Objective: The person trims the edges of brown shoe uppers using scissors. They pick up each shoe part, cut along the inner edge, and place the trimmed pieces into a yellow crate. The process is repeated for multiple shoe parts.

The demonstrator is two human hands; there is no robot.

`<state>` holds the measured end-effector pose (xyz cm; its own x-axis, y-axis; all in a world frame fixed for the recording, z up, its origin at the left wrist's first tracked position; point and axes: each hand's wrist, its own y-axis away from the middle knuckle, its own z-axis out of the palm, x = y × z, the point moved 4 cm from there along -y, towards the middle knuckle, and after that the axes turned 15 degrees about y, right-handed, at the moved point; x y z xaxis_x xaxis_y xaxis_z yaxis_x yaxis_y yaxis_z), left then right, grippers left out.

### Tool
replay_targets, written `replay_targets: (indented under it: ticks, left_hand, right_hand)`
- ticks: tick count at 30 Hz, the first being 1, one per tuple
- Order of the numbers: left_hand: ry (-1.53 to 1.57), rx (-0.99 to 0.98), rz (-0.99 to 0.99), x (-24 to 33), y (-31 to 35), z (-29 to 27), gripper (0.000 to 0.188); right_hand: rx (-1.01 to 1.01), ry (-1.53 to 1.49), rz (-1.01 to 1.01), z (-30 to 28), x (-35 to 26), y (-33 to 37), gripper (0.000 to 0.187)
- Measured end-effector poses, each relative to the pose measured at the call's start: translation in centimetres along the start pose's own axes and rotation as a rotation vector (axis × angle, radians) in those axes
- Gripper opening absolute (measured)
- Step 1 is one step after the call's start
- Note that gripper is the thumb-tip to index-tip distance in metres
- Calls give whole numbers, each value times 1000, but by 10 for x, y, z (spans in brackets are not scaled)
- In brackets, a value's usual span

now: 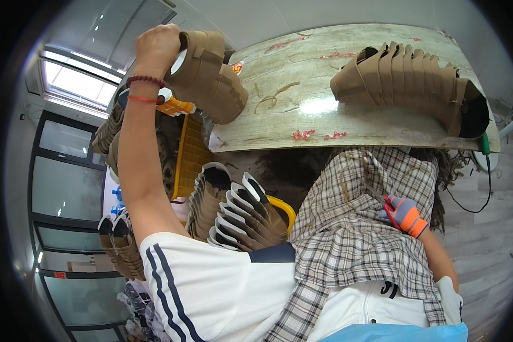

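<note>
My left hand (pixel 157 50), bare with red bracelets at the wrist, is raised at the upper left. Its fingers close on the edge of a small stack of brown shoe uppers (pixel 208 74), held beside the table's left end. My right hand (pixel 403 214), in a grey and orange glove, rests low over my plaid apron (pixel 359 239). It is closed around a red-handled tool (pixel 389 206) whose far end I cannot make out clearly. A nested row of brown shoe uppers (pixel 402 82) lies on the right part of the table (pixel 268 128).
Thin brown trimmings (pixel 276 94) and red scraps lie on the table. Below left, stacked uppers (pixel 248 214) stand near a yellow crate (pixel 188 157) and a yellow rail. A green-handled tool (pixel 484 145) with a black cord hangs at the table's right corner.
</note>
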<state>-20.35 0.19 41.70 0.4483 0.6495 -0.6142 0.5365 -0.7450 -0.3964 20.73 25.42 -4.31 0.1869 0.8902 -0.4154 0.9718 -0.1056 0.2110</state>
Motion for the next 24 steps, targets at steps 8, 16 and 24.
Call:
replay_targets:
  ticks: [8, 16, 24]
  left_hand:
    - [109, -313, -139, -23, -8, 152, 25]
    - [533, -238, -200, -70, 15, 239, 34]
    - [762, 560, -105, 6, 50, 111, 35]
  right_hand:
    - [-66, -40, 51, -16, -16, 5, 63]
    - [-131, -68, 86, -21, -24, -4, 59]
    - [-150, -157, 100, -27, -27, -3, 63]
